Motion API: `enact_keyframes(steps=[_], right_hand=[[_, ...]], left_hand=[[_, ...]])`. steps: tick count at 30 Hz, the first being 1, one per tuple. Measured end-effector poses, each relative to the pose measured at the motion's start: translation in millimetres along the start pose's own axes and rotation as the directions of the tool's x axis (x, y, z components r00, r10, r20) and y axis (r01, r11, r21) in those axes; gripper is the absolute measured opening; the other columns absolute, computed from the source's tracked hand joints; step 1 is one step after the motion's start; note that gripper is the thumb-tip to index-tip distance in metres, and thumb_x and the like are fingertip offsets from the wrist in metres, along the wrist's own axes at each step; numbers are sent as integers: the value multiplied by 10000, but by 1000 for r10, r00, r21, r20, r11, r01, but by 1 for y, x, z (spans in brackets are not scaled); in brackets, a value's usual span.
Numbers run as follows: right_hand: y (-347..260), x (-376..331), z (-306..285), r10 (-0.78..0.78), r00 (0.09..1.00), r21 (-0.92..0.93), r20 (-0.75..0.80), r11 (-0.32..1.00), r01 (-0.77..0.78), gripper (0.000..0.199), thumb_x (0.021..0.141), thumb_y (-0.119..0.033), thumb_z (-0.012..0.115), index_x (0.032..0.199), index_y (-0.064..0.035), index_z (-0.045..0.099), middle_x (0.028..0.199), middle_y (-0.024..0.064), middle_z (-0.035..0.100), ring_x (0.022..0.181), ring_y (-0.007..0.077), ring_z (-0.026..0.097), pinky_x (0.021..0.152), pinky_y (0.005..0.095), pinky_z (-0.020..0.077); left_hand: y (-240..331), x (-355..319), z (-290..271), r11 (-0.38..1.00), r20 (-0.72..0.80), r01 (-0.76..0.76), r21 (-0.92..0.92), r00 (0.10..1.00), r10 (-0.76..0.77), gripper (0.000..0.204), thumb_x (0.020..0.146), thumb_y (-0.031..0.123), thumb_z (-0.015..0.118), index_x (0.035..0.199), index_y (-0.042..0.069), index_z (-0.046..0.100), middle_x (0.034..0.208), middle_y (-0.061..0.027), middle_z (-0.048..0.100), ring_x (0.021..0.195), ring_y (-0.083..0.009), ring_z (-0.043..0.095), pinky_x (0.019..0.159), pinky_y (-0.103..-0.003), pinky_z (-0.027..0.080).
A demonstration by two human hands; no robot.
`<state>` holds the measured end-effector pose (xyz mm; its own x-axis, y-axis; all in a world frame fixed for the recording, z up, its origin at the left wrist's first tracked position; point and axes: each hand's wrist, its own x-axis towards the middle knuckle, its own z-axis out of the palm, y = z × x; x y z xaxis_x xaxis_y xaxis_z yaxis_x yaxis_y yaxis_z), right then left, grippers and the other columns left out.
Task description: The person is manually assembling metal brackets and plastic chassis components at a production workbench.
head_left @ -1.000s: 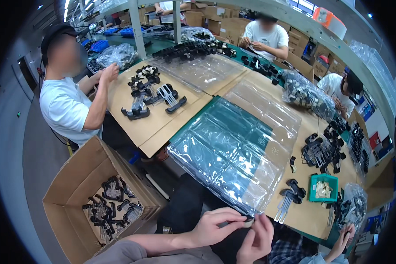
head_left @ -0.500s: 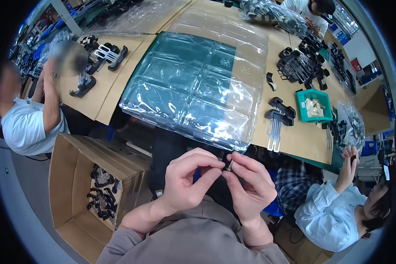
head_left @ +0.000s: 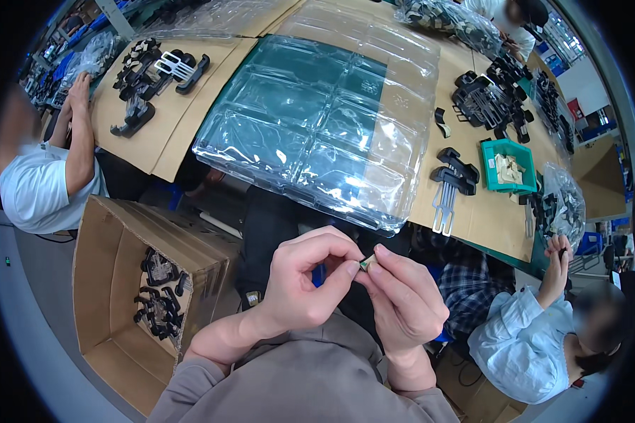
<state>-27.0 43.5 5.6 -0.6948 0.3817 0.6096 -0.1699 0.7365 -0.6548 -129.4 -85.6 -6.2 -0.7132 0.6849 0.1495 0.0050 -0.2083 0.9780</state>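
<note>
Low in the centre of the frame, a small dark-and-cream piece (head_left: 369, 262) sits right between the fingertips of both hands, the left hand (head_left: 307, 282) pinching it from one side and the right hand (head_left: 406, 296) from the other, so neither is nearer. Fingers cover most of it; I can't make out its long axis. Just above lies a clear plastic tray (head_left: 282, 134), its near edge overhanging the table. Right of that rest a pronged black part (head_left: 453, 176) and a green bin (head_left: 504, 187); lower left, a cardboard box (head_left: 208, 282). Nothing blocks the hands.
</note>
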Motion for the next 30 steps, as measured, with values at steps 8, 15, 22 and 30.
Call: enact_keyframes(steps=[8, 15, 22, 30], right_hand=[[0, -1, 3, 44, 999, 23, -11, 999, -44, 223, 728, 57, 884, 925, 21, 786, 1103, 184, 767, 871, 246, 733, 746, 288, 611], [-6, -6, 1, 257, 964, 144, -62, 958, -247, 271, 692, 69, 906, 926, 12, 782, 1100, 182, 760, 869, 234, 726, 750, 283, 613], [1, -6, 2, 293, 951, 261, -102, 930, -258, 314, 667, 84, 914, 940, 18, 772, 1091, 179, 761, 911, 241, 739, 778, 280, 623], [-1, -5, 4, 276, 959, 295, -66, 923, -246, 314, 678, 103, 897, 957, 33, 773, 1109, 193, 766, 965, 265, 754, 818, 287, 631]], left_hand=[[2, 2, 0, 999, -53, -28, 36, 998, 30, 166, 837, -139, 615, 963, -57, 686, 989, -133, 663, 745, -155, 577, 663, -248, 496], [-5, 11, 1, 686, 16, -456, 567, 839, 544, 168, 799, -130, 658, 921, -26, 705, 884, -106, 683, 691, -161, 573, 619, -236, 467], [5, -2, -6, 885, -93, -243, 396, 949, 302, 153, 801, -110, 702, 887, 10, 739, 904, -89, 701, 658, -157, 554, 593, -230, 429], [15, 5, -3, 995, -52, -52, 83, 997, 57, 187, 808, -141, 626, 938, -44, 718, 932, -117, 687, 703, -135, 551, 613, -215, 441]])
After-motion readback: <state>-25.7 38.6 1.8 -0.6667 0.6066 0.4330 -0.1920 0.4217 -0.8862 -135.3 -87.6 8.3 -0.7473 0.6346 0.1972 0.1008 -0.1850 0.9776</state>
